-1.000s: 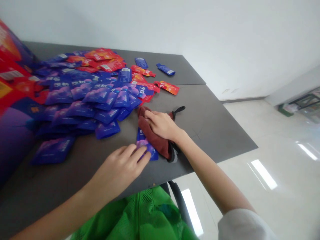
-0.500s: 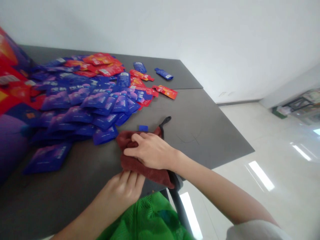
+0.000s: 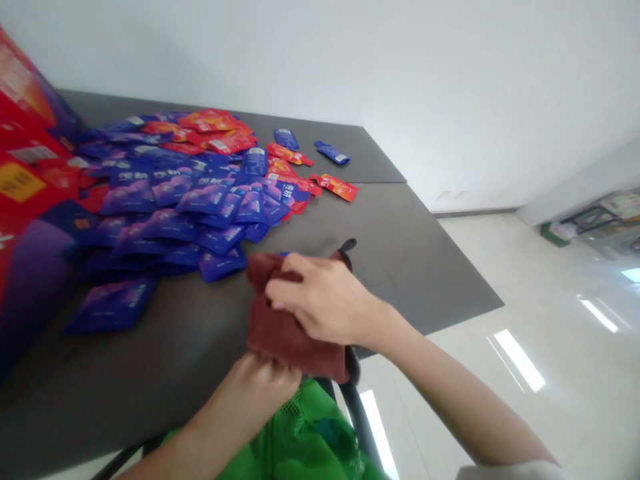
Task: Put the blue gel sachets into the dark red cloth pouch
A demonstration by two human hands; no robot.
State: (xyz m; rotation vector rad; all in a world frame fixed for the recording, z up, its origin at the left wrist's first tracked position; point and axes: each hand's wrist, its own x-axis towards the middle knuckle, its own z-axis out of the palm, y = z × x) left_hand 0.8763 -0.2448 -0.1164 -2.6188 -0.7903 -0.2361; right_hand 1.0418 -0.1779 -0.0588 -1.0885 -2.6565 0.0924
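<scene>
A reddish-brown cloth (image 3: 280, 330) with dark edging and a small black loop (image 3: 349, 245) is at the front of the dark grey table. My right hand (image 3: 325, 297) is closed on its upper part, thumb and forefinger pinching a fold. At the cloth's near edge is my left hand (image 3: 273, 377), its fingers curled and its fingertips hidden under the fabric. A scrap of a small blue piece (image 3: 284, 254) shows just behind the cloth, mostly covered.
Blue-purple sachets (image 3: 165, 227) and red-orange sachets (image 3: 215, 123) lie heaped on the left. Large red and purple packs (image 3: 30, 180) stand at the far left. A few single sachets, one red (image 3: 340, 188), lie near the back. The table's right edge (image 3: 460, 260) drops to a shiny floor.
My right hand has drawn the cloth's fold up a little, and the cloth now covers most of the small blue piece. The whole view has shifted slightly.
</scene>
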